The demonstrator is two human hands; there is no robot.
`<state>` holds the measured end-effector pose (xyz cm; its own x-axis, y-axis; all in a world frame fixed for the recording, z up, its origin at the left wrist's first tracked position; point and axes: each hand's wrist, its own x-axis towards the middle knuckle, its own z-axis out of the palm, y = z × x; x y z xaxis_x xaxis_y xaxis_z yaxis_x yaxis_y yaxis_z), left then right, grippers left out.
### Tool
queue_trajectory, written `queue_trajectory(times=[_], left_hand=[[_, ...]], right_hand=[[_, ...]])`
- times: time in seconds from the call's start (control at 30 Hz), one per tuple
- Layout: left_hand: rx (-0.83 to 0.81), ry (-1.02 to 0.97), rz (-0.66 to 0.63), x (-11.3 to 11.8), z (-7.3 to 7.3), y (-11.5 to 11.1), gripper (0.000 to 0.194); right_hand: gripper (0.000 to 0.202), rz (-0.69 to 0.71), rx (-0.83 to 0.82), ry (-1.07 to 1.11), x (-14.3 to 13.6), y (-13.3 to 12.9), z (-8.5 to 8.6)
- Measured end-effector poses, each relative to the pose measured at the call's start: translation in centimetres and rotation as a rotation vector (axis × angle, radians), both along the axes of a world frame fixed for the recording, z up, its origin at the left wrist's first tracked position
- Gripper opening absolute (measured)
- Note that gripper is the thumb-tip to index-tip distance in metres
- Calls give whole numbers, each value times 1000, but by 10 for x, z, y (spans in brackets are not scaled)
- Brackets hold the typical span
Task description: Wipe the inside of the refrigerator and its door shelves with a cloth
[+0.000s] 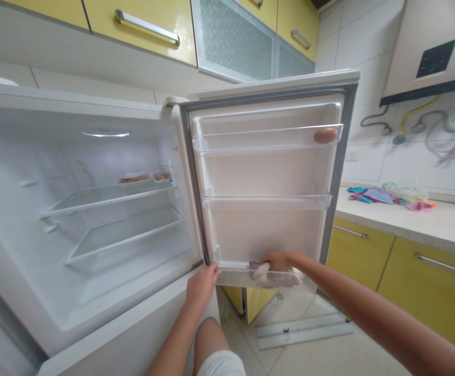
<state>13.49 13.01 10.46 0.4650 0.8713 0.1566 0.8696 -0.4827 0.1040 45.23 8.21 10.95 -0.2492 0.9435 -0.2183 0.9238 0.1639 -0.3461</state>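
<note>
A white fridge stands open, its door [266,172] swung out to the right. My left hand [201,284] grips the bottom inner corner of the door. My right hand [276,260] reaches into the lowest door bin [235,272] and presses a crumpled white cloth [276,277] against its inside. An egg [325,136] lies in the top door bin at the right. Inside the fridge, two small trays of food [145,177] sit at the back of the upper glass shelf [94,197].
A lower glass shelf [121,235] sits beneath. Yellow cabinets [419,282] and a white counter [427,222] with colourful cloths [384,196] stand right. Yellow wall cabinets [145,26] hang above the fridge. A flat white shelf panel [301,330] lies on the floor. My knee [210,339] is below.
</note>
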Motion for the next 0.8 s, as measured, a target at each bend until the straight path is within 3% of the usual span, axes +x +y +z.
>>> queue_trajectory(times=[0.1,0.2,0.4,0.63,0.8], left_hand=[[4,-1,-2,-1,-2,1,25],[9,1,2,0,-4,1,24],[22,11,10,3,-5,1,23],[25,9,25,10,-7,0,23],[26,-5,23,14,-12,2,24]], right_hand=[[37,3,-37,-65,33,-19,5],[33,14,-58,-123,46,-23,3],[40,6,33,-169,31,-8,-10],[46,-24,59,-188,30,8,-8],[49,-28,65,-160,-11,41,-9]])
